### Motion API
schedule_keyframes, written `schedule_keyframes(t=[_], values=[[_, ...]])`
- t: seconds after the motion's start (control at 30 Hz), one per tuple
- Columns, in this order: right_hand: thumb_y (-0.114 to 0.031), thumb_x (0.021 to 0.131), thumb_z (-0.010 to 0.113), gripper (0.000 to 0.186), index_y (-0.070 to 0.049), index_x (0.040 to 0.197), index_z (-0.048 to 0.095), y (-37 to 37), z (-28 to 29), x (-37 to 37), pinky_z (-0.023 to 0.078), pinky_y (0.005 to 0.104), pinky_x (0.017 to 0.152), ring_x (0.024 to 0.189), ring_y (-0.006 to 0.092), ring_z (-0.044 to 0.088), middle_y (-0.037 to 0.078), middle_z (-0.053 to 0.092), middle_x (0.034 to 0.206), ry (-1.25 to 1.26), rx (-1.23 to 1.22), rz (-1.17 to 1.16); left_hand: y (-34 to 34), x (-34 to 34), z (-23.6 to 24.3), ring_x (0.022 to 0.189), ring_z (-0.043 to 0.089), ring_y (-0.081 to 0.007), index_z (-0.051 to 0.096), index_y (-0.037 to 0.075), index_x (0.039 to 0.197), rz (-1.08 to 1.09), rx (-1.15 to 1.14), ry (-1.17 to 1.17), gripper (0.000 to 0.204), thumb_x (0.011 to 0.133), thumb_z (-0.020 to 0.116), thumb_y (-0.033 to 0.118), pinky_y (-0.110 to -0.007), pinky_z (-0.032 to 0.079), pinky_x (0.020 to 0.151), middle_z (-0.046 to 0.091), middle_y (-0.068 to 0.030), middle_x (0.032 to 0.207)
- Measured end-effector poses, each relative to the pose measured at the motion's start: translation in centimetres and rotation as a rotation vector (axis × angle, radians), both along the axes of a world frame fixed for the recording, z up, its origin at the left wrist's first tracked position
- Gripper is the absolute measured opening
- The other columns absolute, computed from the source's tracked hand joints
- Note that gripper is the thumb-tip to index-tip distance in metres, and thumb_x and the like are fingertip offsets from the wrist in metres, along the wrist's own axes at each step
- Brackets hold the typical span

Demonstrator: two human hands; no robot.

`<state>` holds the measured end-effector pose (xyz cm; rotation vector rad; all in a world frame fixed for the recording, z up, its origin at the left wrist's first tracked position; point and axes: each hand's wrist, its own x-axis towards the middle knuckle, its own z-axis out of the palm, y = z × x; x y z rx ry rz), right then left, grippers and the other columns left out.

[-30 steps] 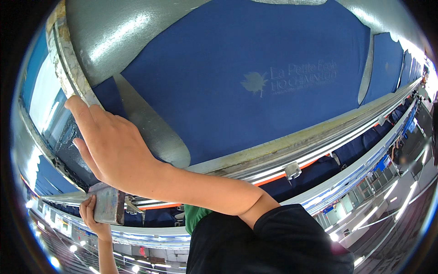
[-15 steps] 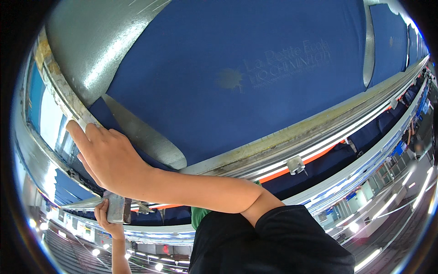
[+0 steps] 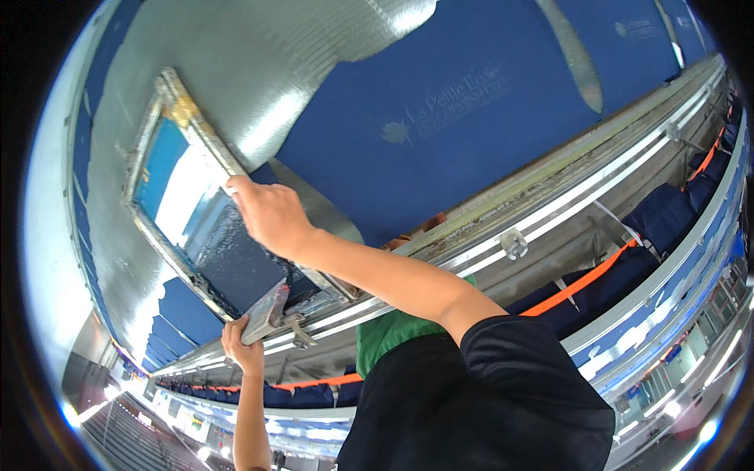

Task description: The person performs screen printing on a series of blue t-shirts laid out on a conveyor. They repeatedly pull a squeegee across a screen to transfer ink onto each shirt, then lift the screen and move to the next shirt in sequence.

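My left hand [image 3: 243, 347] is closed round a squeegee [image 3: 267, 311], a flat block whose edge is against the near end of a screen printing frame [image 3: 217, 146]. My right hand [image 3: 275, 221] grips the frame's right-hand bar, fingers wrapped over it. Dark wet ink [image 3: 236, 245] covers the near part of the mesh inside the frame; blue and white areas show farther up. The frame lies tilted on a shiny grey table surface. To its right, a dark blue fabric piece [image 3: 440, 157] is spread flat, with a faint printed design on it.
A metal rail [image 3: 581, 192] runs along the table's near edge, with a small metal stop [image 3: 514, 244] on it. Below hang dark blue cloths [image 3: 585, 290] and an orange strip [image 3: 577, 288]. More blue fabric pieces [image 3: 177, 322] lie along the table to the left.
The squeegee has moved from below the frame to its near end, in my left hand. My right hand stays on the bar. The view has shifted, so the whole frame shows.
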<state>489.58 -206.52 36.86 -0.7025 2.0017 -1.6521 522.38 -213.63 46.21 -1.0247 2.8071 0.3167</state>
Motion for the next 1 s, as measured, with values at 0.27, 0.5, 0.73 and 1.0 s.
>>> schedule_keyframes(t=[0.27,0.5,0.73,1.0], values=[[-0.018,0.104,0.054,0.019,-0.009,0.117,0.065,-1.1,0.3,0.3,0.056,0.0525,0.08,0.092,0.0426,0.07,0.021,0.073,0.101,0.054,0.093,-0.062,0.8,0.7,0.9,0.1,0.063,-0.0302,0.07,0.011,0.105,0.095,0.032,0.127,0.037,0.07,0.07,0.001,-0.041,0.045,0.086,0.068,-0.0051,0.102],[-0.026,0.103,0.057,0.02,-0.015,0.115,0.068,-3.4,-0.1,1.5,0.055,0.0521,0.08,0.091,0.0414,0.072,0.019,0.075,0.098,-0.084,0.355,-0.238,-2.3,6.1,2.2,0.104,0.061,-0.0288,0.07,0.014,0.106,0.052,0.024,0.044,0.033,0.075,0.082,0.015,-0.044,0.043,0.087,0.068,-0.0034,0.101],[-0.032,0.104,0.059,0.027,-0.012,0.112,0.074,-2.9,-0.6,1.7,0.056,0.0451,0.087,0.1,0.0334,0.074,0.014,0.077,0.106,0.245,0.282,-0.282,-1.0,9.1,-1.9,0.115,0.062,-0.0225,0.073,0.019,0.112,-0.028,-0.092,0.252,0.046,0.068,0.083,0.01,-0.046,0.041,0.096,0.069,0.0013,0.116],[-0.029,0.105,0.057,0.027,-0.009,0.113,0.073,-2.4,0.1,1.7,0.055,0.0458,0.086,0.097,0.0357,0.074,0.018,0.076,0.101,0.292,0.295,-0.23,0.1,9.8,0.7,0.102,0.064,-0.0224,0.074,0.018,0.12,-0.05,-0.042,0.365,0.06,0.063,0.071,-0.004,-0.043,0.042,0.095,0.072,0.0007,0.118]])
